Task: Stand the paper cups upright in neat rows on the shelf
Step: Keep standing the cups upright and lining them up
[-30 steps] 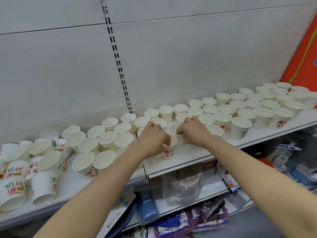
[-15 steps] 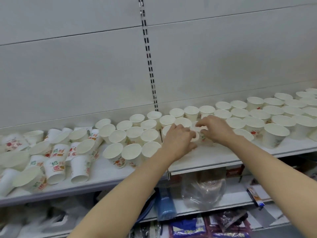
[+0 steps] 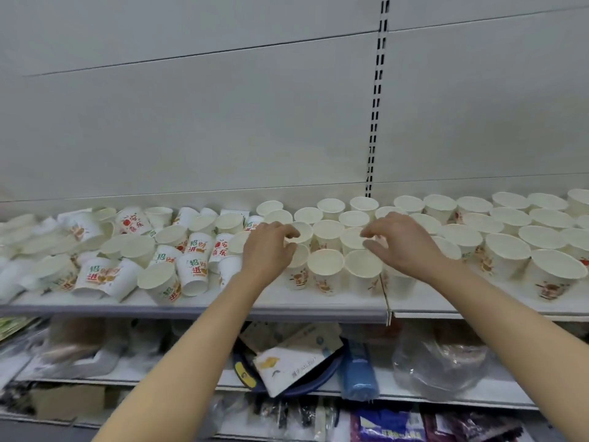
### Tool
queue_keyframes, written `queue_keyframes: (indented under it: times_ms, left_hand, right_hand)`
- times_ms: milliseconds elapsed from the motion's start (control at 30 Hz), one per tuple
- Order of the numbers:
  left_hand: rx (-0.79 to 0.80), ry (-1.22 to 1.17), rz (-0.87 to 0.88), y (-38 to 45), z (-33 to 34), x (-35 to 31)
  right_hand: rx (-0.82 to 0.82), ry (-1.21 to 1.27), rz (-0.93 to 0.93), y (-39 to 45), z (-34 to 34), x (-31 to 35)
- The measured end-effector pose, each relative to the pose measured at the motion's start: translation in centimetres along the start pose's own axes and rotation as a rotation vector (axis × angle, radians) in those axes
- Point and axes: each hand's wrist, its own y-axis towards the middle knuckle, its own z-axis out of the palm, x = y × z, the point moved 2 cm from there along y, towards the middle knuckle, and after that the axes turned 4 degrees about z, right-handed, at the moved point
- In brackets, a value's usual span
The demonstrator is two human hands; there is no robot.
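Note:
White paper cups with red and green print fill the shelf (image 3: 191, 309). To the right of centre they stand upright in rows (image 3: 325, 266) that run to the right edge. On the left lies a jumbled pile of tipped and leaning cups (image 3: 191, 269). My left hand (image 3: 271, 250) hovers at the left end of the rows, its thumb and forefinger loosely curved by a cup rim (image 3: 302, 232) and gripping nothing. My right hand (image 3: 401, 242) hangs over the front cups with relaxed fingers and is empty.
A grey back panel with a slotted upright (image 3: 377, 90) rises behind the shelf. The shelf below holds a blue roll (image 3: 358, 371), a clear plastic bag (image 3: 439, 368) and a white booklet (image 3: 293, 368). Packaged goods sit lower still.
Both hands held one cup together in the front row; they have let go and moved apart. The view has swung left, bringing more of the tipped pile into sight.

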Motion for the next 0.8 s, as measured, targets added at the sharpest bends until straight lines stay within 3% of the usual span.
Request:
queue_keyframes:
  times_ms: [100,200,467,567,633,667,733,800]
  left_hand:
    - [0.197,-0.127,0.038,-0.2,-0.2,1.9]
    - [0.277,-0.024,0.194,-0.9,0.7,2.5]
    - [0.225,0.040,0.326,-0.5,2.7,2.4]
    - [0.260,-0.177,0.277,0.2,1.2,3.4]
    - [0.185,-0.395,0.160,1.8,-0.5,5.2]
    - [0.123,-0.390,0.126,3.0,-1.0,6.3]
    - [0.100,-0.172,0.127,5.5,-1.1,8.3]
    - [0.223,0.137,0.213,7.4,0.1,9.1]
  right_hand:
    - [0.102,0.029,-0.064,-0.5,2.4,2.6]
    - [0.122,-0.036,-0.141,-1.5,5.1,4.3]
    - [0.060,-0.120,-0.070,-1.3,5.5,4.3]
    - [0.092,-0.110,-0.052,-1.2,5.1,4.3]
    - [0.107,-0.080,-0.051,-1.2,4.7,4.8]
    - [0.102,-0.047,-0.040,-1.2,4.4,5.1]
    - [0.062,0.003,-0.016,-0.6,4.0,5.5]
    - [0.051,-0.023,0.018,0.6,3.9,6.0]
